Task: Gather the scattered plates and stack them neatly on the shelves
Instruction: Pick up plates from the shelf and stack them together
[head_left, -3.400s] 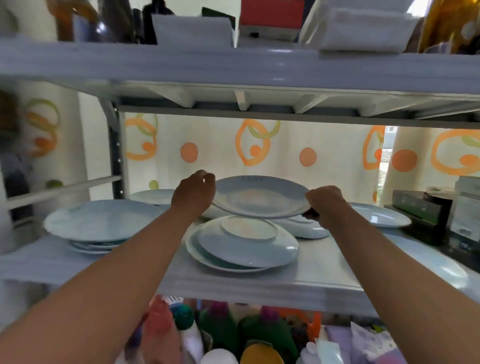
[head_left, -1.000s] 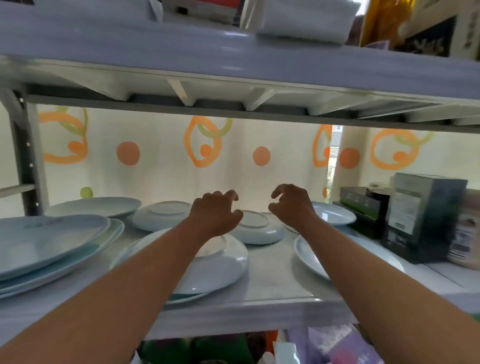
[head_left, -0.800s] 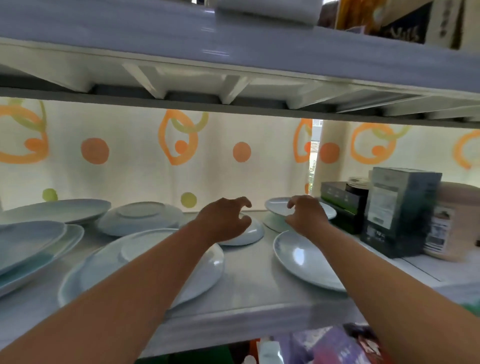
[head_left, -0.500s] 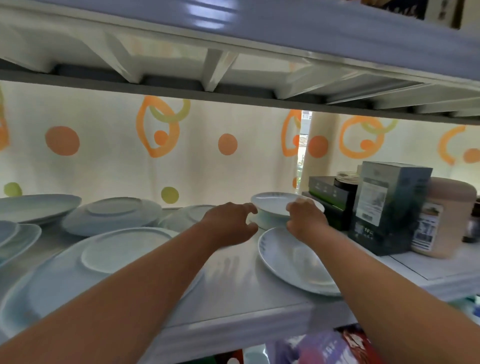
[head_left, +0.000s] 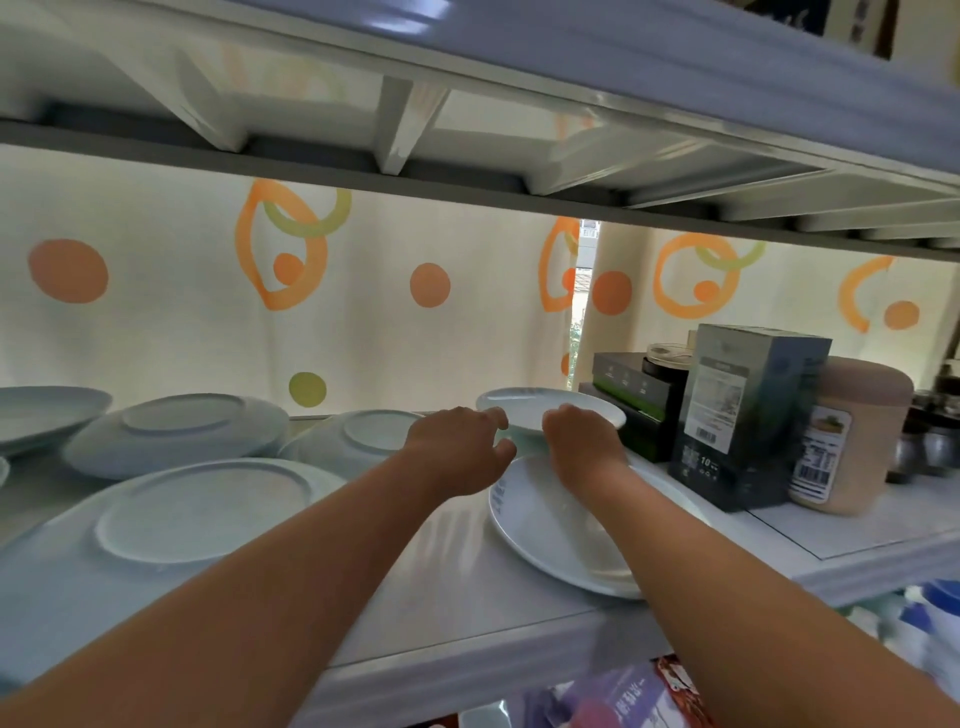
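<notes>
In the head view, both your hands have closed in on the small deep plate (head_left: 569, 408) at the back of the shelf (head_left: 457, 587); half a second ago they were just short of it. Your left hand (head_left: 457, 451) curls round its left rim, fingers above and thumb below. Your right hand (head_left: 581, 440) hooks its fingers over the near rim. The plate stands right way up, near the dark box (head_left: 748, 415) and behind the flat plate (head_left: 545, 540) under your right forearm. Since you set the last plate down, your view has swung right, and the large upturned plate (head_left: 197, 514) now lies to your left.
</notes>
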